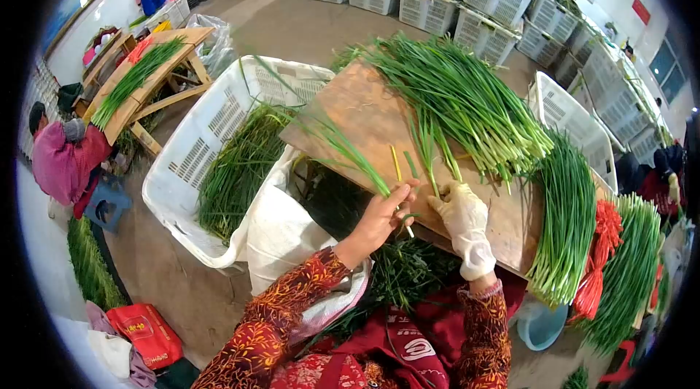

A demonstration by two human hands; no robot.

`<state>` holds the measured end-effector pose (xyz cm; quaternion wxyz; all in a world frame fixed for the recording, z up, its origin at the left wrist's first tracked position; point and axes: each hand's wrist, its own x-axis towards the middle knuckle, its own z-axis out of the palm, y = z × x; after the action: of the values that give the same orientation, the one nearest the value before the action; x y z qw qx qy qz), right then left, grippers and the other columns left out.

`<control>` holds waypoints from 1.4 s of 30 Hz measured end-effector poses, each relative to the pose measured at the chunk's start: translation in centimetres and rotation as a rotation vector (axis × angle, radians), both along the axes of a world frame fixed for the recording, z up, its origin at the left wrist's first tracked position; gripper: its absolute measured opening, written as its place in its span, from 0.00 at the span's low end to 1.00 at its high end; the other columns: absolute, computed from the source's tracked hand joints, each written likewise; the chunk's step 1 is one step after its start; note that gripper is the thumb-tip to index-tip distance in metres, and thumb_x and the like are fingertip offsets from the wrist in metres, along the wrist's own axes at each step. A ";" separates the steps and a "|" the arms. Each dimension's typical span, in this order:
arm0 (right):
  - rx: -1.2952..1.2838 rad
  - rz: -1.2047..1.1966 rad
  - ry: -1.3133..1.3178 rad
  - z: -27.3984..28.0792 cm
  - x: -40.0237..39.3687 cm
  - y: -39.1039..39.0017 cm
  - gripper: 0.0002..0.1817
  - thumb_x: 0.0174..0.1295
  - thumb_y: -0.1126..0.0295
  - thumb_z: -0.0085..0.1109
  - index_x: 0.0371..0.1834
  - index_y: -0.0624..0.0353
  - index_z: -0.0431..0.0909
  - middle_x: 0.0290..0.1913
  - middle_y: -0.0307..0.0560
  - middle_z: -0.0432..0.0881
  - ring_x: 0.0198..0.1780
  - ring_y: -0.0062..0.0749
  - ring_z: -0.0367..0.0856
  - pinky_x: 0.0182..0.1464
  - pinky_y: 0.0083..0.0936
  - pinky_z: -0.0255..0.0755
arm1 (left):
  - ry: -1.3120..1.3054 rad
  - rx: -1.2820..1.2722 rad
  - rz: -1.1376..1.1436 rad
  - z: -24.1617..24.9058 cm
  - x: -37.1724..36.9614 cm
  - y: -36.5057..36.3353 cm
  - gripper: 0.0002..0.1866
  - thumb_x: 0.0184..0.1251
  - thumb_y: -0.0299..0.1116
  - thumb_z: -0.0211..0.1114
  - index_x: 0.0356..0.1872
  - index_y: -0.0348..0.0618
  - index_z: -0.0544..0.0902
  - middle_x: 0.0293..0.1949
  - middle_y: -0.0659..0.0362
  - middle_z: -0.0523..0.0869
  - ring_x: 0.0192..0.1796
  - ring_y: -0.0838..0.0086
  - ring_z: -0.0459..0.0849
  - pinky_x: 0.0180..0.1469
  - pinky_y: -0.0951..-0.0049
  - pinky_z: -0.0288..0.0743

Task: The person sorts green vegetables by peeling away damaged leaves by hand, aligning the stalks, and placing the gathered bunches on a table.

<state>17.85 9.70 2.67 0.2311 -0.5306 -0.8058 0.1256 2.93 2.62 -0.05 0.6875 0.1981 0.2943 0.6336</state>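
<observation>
My bare left hand is closed round a few Chinese chives, their green leaves reaching up and left over the wooden board. White stalk ends poke out below its fingers. On my right hand is a pale glove; its fingers pinch the lower ends of some chive stalks lying on the board. Just beyond it spreads a large heap of chives, pale ends toward me. A neat row of chives lies along the board's right side. A loose yellow leaf is between my hands.
Left of the board stands a white crate of loose greens, with a white sack against it. Red ties and another chive bunch are at right. A person sits at another bench. Stacked crates line the back.
</observation>
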 end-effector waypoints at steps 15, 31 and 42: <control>-0.857 0.307 0.675 2.8 0.9 -4.6 0.10 0.60 0.66 0.53 0.35 0.62 0.77 0.24 0.35 0.75 0.21 0.12 0.65 0.23 0.10 0.58 | 0.021 0.018 -0.219 0.7 -0.1 0.9 0.18 0.64 0.43 0.56 0.50 0.43 0.73 0.22 0.73 0.62 0.20 0.89 0.61 0.29 0.83 0.71; 0.136 -0.048 -0.121 -0.8 2.4 5.2 0.09 0.54 0.63 0.59 0.32 0.55 0.77 0.26 0.43 0.79 0.24 0.29 0.75 0.28 0.24 0.68 | 0.656 0.238 0.128 1.5 -3.2 1.6 0.13 0.65 0.40 0.54 0.39 0.39 0.75 0.35 0.61 0.80 0.33 0.79 0.77 0.35 0.79 0.72; -0.276 -0.009 0.406 0.4 1.1 1.8 0.15 0.52 0.57 0.61 0.31 0.59 0.76 0.25 0.42 0.79 0.20 0.28 0.72 0.25 0.23 0.67 | 0.073 0.098 0.140 0.1 -2.4 0.9 0.06 0.66 0.33 0.50 0.39 0.43 0.69 0.28 0.63 0.73 0.31 0.76 0.75 0.39 0.69 0.77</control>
<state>18.95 11.49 3.07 0.3145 -0.5245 -0.7156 0.3375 0.57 3.54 0.07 0.6197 0.2333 0.3011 0.6862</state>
